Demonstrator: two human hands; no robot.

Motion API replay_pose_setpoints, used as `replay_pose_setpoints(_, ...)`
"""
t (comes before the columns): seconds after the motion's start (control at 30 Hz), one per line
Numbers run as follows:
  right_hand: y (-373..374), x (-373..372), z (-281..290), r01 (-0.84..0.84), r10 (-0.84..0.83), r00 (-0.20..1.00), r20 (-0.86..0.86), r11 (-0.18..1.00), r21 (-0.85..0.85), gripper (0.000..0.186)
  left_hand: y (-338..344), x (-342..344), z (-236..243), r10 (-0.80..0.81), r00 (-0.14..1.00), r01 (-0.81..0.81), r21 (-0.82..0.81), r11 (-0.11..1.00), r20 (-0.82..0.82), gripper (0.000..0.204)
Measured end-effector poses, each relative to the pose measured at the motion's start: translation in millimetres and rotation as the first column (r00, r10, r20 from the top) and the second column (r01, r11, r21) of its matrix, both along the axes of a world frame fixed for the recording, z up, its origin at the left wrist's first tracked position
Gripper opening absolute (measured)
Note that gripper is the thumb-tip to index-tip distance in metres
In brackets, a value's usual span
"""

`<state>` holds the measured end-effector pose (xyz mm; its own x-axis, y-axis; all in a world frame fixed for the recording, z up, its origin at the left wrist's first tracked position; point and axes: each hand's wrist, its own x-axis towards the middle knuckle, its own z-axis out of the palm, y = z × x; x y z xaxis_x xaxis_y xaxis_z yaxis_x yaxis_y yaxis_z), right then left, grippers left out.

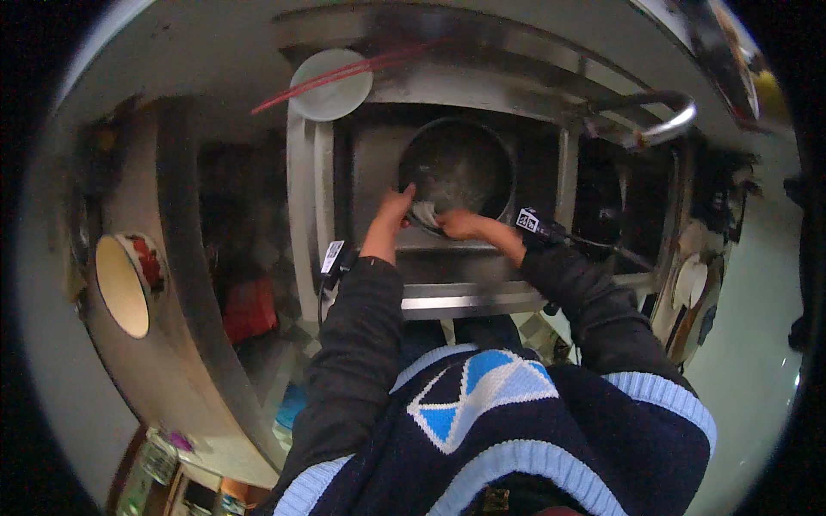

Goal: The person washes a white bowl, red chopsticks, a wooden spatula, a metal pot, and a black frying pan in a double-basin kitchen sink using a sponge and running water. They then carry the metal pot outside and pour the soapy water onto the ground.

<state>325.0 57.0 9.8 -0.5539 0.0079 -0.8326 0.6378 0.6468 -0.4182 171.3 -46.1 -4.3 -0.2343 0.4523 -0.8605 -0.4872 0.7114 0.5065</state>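
Note:
A wide, dark round pan sits in the left basin of a steel sink, its inside wet-looking with a dull sheen. My left hand grips the pan's near-left rim, with the thumb over the edge. At the near rim my right hand is closed on a pale, crumpled cloth that lies against the pan's inner wall. The undersides of both hands' fingers are partly hidden.
A white bowl with red chopsticks across it stands at the sink's far-left corner. A curved faucet reaches over the right basin. On the left counter sits a cream enamel basin; a red item lies lower down.

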Motion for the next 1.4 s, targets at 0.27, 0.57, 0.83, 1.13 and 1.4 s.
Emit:
replay_pose_setpoints(0.27, 105.9, 32.0, -3.1, -0.174, 0.849, 0.528, -0.017, 0.127, 0.976, 0.018, -4.3, -2.9, 17.3, -0.232, 0.973, 0.230, -0.076, 0.970, -0.017, 0.038)
replay_pose_setpoints(0.57, 103.7, 14.1, 76.7, 0.721, -0.521, 0.588, -0.619, 0.684, 0.109, 0.024, -10.5, -3.1, 18.6, -0.022, 1.000, 0.022, -0.020, 1.000, 0.013, 0.030)
replay_pose_setpoints(0.83, 100.7, 17.4, 81.0, 0.862, -0.958, 0.147, -0.247, 0.246, -0.443, 0.024, -20.1, -5.5, 29.7, 0.092, 0.994, -0.095, -0.050, 0.994, -0.061, 0.019)
replay_pose_setpoints(1.13, 148.2, 49.4, 99.6, 0.753, -0.984, -0.041, -0.175, 0.085, -0.653, 0.014, -64.6, -25.7, 128.5, 0.231, 0.954, -0.267, -0.194, 0.944, -0.190, 0.015)
replay_pose_setpoints(1.4, 217.2, 139.5, 73.0, 0.680, -0.968, -0.249, 0.017, -0.188, -0.709, 0.034, -57.9, -18.0, 199.1, 0.267, 0.910, -0.318, -0.120, 0.941, -0.317, 0.011)
